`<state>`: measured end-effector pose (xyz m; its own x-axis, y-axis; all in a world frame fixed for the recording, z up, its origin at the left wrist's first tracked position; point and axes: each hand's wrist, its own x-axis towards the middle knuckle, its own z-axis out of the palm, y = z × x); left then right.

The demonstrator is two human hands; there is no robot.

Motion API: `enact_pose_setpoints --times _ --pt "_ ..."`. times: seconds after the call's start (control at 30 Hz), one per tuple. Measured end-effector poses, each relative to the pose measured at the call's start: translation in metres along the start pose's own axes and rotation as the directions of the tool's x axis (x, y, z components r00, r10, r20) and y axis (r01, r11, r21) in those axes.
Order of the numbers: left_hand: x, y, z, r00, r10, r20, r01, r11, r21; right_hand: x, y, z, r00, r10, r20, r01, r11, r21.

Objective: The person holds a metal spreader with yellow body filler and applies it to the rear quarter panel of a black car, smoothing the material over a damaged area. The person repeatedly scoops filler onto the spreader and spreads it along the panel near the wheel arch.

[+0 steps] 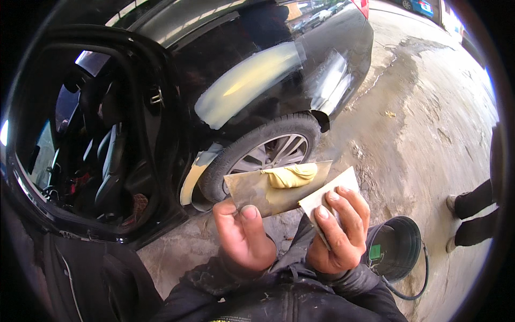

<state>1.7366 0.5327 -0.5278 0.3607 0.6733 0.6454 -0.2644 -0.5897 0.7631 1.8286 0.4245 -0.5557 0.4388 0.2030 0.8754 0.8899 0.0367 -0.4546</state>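
Observation:
My left hand (244,233) pinches the near left corner of a flat, smeared mixing board (252,190), thumb on top. A soft mound of pale yellow body filler (292,176) lies on the board. In my right hand (342,231) is a cream-coloured, flat rectangular spreader (330,196), held between fingers and thumb. Its left corner is close to the board's right end; I cannot tell whether they touch. Beyond them, the black car (257,32) carries a broad pale yellow filler patch (249,83) above its rear wheel (273,153).
A smaller filler patch (192,182) sits on the sill ahead of the wheel. At left the car door opening (80,139) shows seats inside. A black bucket (397,249) with a hose (416,295) stands right of me. Another person's legs (475,214) are at far right.

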Motion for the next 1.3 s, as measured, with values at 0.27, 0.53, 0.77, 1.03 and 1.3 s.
enact_pose_setpoints --times 0.27,0.53,0.77,1.03,1.3 --pt "-0.009 -0.026 0.04 0.991 0.11 -0.079 -0.106 0.993 0.059 0.008 0.027 0.026 0.998 0.038 0.041 -0.042 0.993 0.106" --pt "0.046 -0.114 -0.019 0.986 0.066 -0.156 -0.056 0.996 0.068 -0.011 0.144 0.031 0.519 0.836 0.179 -0.633 0.235 0.738" --pt "0.033 -0.2 -0.032 0.836 -0.5 0.226 0.523 0.851 -0.053 -0.014 0.295 0.036 0.191 0.978 0.082 -0.258 -0.031 0.966" --pt "0.039 -0.226 0.009 0.816 -0.522 0.249 0.536 0.844 0.012 0.073 0.347 0.092 0.633 0.765 -0.123 -0.481 0.512 0.712" --pt "0.044 -0.235 0.026 0.822 -0.505 0.263 0.512 0.858 0.046 0.14 0.401 0.124 0.734 0.648 -0.205 -0.434 0.679 0.593"
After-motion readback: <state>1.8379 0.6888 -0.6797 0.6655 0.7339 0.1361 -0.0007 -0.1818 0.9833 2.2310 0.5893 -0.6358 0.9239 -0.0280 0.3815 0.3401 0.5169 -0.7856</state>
